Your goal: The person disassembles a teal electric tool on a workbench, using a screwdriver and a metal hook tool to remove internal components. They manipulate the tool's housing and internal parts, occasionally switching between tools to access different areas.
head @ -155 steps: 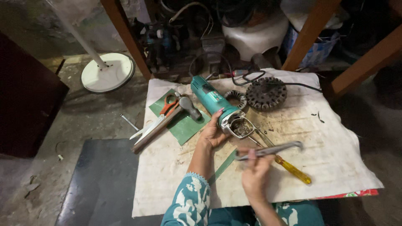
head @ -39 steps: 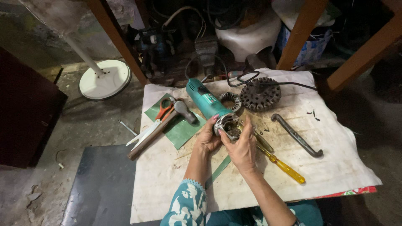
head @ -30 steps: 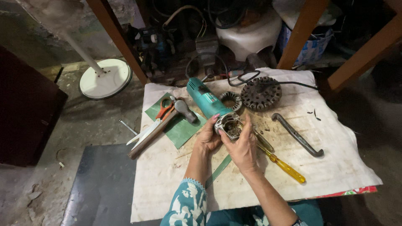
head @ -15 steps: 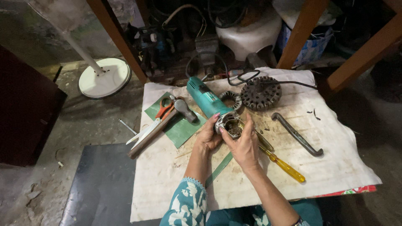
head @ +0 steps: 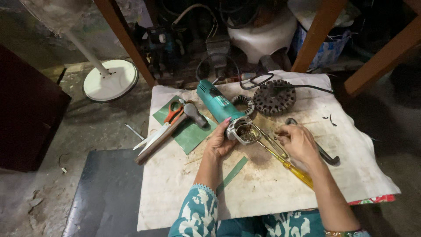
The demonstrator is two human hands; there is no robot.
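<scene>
On the cloth-covered worktop (head: pixel 184 193), the angle grinder (head: pixel 221 109) lies mid-surface, its body pointing toward the far-left corner. Left of it, hammer (head: pixel 169 131) and scissors (head: pixel 164 125) lie on a mat (head: pixel 190 136). Behind and to the right sits the stator (head: pixel 275 96) (a smaller ring (head: pixel 243 104) between them). The screwdriver (head: pixel 291 166) lies right of the grinder's head, the wrench (head: pixel 326 156) further right.
</scene>
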